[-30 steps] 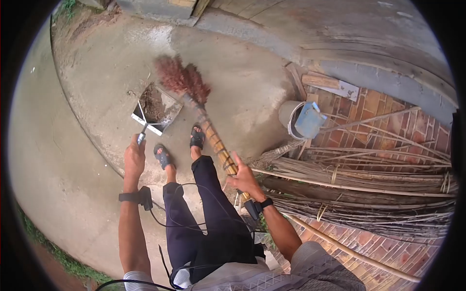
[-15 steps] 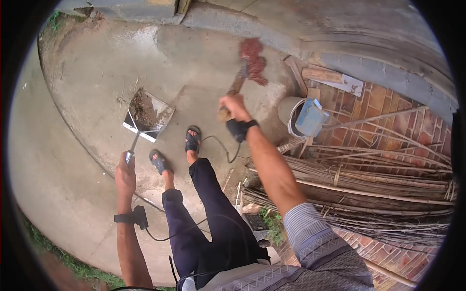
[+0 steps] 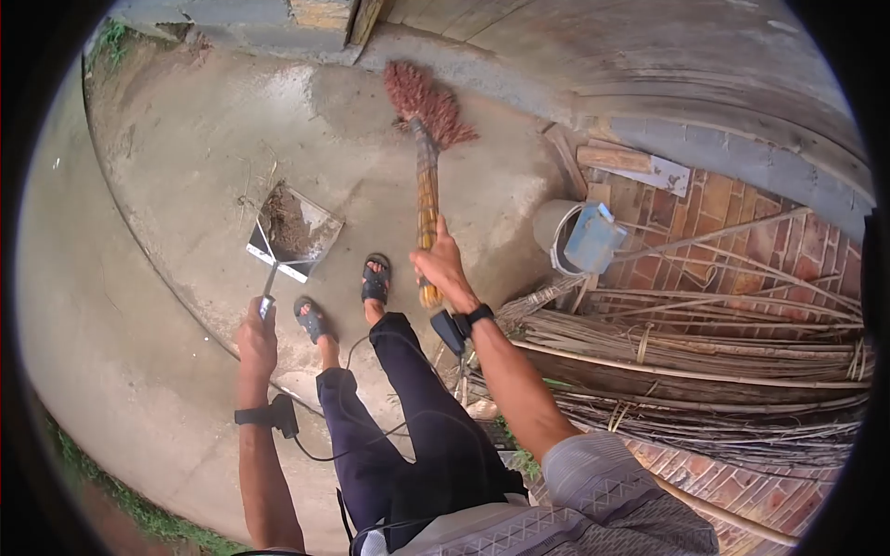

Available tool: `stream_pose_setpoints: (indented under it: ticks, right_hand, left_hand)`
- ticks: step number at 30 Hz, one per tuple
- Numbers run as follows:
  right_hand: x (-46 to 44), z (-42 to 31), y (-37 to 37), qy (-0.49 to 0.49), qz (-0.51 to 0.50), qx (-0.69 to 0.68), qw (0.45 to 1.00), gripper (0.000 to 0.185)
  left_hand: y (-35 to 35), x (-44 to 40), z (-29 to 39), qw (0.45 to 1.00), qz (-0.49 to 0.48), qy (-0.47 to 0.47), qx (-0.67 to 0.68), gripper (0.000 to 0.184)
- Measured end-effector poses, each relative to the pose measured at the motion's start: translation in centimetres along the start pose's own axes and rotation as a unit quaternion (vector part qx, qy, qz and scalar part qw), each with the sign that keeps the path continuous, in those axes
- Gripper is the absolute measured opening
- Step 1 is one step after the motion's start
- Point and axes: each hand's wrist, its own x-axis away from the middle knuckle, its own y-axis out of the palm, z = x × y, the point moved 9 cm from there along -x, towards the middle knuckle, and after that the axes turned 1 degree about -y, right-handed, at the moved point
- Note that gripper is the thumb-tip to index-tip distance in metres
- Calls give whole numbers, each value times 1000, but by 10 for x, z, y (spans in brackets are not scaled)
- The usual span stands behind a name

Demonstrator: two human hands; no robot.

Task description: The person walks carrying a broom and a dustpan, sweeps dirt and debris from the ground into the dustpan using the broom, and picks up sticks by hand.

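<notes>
My right hand (image 3: 442, 269) is wrapped round the handle of a broom (image 3: 427, 185) with a bushy reddish head, which lies over the concrete floor close to the wall. My left hand (image 3: 257, 335) grips the metal handle of a long-handled dustpan (image 3: 320, 225). Its pan rests on the floor ahead of my feet, with brown dirt and debris inside. Some thin straw-like stalks (image 3: 264, 185) stick out at the pan's far left corner. Each wrist wears a dark strapped device with a cable.
To the right stand a pale bucket (image 3: 556, 222) and a light-blue container (image 3: 595, 239) at its mouth. Long bundles of sticks (image 3: 705, 361) lie on the brick paving (image 3: 732, 199). A wall (image 3: 667, 56) runs along the back, and a dark hose or cable (image 3: 139, 236) curves across the concrete.
The broom has swung to the left, its head now farther left along the wall and its handle more upright. The dustpan and my left hand appear slightly farther right as the view shifts.
</notes>
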Motion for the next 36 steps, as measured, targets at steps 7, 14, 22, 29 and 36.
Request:
stream_pose_setpoints:
  ticks: [7, 14, 22, 29, 36]
  right_hand:
    - [-8, -23, 116, -41, -84, 153, 984, 99]
    - [114, 60, 87, -15, -116, 5, 993, 97]
    - [166, 207, -83, 79, 87, -194, 974, 82]
    - [59, 219, -66, 101, 43, -368, 923, 19]
    - [118, 124, 167, 84, -23, -359, 929, 68]
  left_hand:
    - [1, 2, -11, 1000, 6, -12, 21, 18]
    - [4, 9, -68, 996, -58, -10, 70, 22]
    - [-62, 73, -113, 988, 28, -10, 154, 28]
    - [-84, 182, -153, 965, 85, -125, 213, 30]
    - [-73, 255, -213, 935, 136, -190, 265, 35]
